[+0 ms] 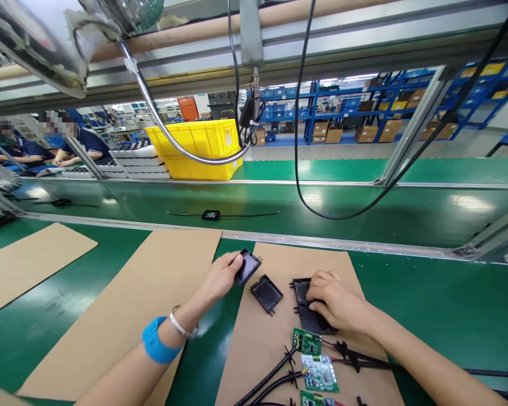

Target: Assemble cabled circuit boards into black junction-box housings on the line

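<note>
My left hand (pixel 222 275) pinches a black plastic case half (pixel 248 267) by its side, raised over the left edge of a cardboard sheet (pixel 271 344). Just below it, another open case half (pixel 266 294) lies on the cardboard. My right hand (pixel 336 301) has its fingers curled onto a black case half (pixel 301 289), with the thumb close to a second one (pixel 315 318) beneath; the fingertips are partly hidden. Nearest that hand is a green circuit board (pixel 307 341) with black cables on both sides. A paler circuit board (pixel 320 372) and a third board (pixel 316 398) lie below.
More cardboard (pixel 127 316) covers the bench to the left. Past a metal rail, a small black box with leads (pixel 210 215) lies on the green conveyor. A yellow bin (pixel 195 148) stands behind. A black cable (pixel 297 113) hangs in a loop. Co-workers (pixel 80 144) sit far left.
</note>
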Demonstrator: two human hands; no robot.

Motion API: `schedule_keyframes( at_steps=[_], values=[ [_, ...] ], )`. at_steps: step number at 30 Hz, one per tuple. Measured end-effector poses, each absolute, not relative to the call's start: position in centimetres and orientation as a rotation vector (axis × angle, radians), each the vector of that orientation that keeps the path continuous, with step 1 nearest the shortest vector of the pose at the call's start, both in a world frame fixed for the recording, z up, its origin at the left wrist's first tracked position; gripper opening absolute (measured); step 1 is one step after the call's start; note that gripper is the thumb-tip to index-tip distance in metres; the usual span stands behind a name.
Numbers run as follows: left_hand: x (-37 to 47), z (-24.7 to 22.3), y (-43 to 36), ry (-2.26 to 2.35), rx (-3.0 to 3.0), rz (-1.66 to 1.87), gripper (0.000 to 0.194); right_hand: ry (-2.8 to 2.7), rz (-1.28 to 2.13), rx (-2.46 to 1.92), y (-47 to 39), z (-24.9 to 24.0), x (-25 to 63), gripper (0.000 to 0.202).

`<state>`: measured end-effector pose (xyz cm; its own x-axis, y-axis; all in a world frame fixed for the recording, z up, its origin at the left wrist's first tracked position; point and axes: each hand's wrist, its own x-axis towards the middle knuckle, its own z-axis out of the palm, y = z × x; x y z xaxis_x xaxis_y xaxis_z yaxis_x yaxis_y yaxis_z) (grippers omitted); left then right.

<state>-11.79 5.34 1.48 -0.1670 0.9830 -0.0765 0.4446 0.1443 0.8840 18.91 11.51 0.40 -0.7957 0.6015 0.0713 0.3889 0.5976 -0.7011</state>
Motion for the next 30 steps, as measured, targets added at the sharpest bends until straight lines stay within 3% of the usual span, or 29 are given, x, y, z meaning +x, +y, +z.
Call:
schedule_keyframes(
  at_steps=[4, 9, 14, 16, 20, 25, 30],
  values=[
    [-10.6, 2.0, 10.9, 1.664, 1.724, 0.837, 0.032, -2.299, 1.244, -0.884, 11.8, -0.6, 19.9, 0.017],
    [-8.0, 1.7, 13.5, 1.537, 2.01, 0.556, 0.018, -1.949, 1.571, -0.883, 12.2, -1.4, 22.6, 0.057],
    [-8.5, 2.0, 10.0, 1.402, 2.136, 0.522, 0.036, -1.844, 1.714, -0.835, 11.8, -2.0, 23.9, 0.066],
    [-8.7, 1.6, 8.8, 1.371, 2.104, 0.542, 0.034, -1.884, 1.7, -0.828, 11.7, -1.6, 23.9, 0.067],
    [-8.8, -0.1, 8.1, 1.461, 1.897, 0.745, 0.011, -2.088, 1.492, -0.863, 11.7, 0.0, 22.9, 0.054],
    [-9.1, -0.8, 7.5, 1.447, 1.553, 1.06, 0.037, -2.403, 0.925, -1.019, 11.4, 0.5, 20.2, 0.012],
    [-8.5, -0.1, 7.6, 1.383, 1.429, 1.207, 0.043, -2.641, 0.531, -1.048, 9.8, -0.2, 17.3, 0.019]
  ],
)
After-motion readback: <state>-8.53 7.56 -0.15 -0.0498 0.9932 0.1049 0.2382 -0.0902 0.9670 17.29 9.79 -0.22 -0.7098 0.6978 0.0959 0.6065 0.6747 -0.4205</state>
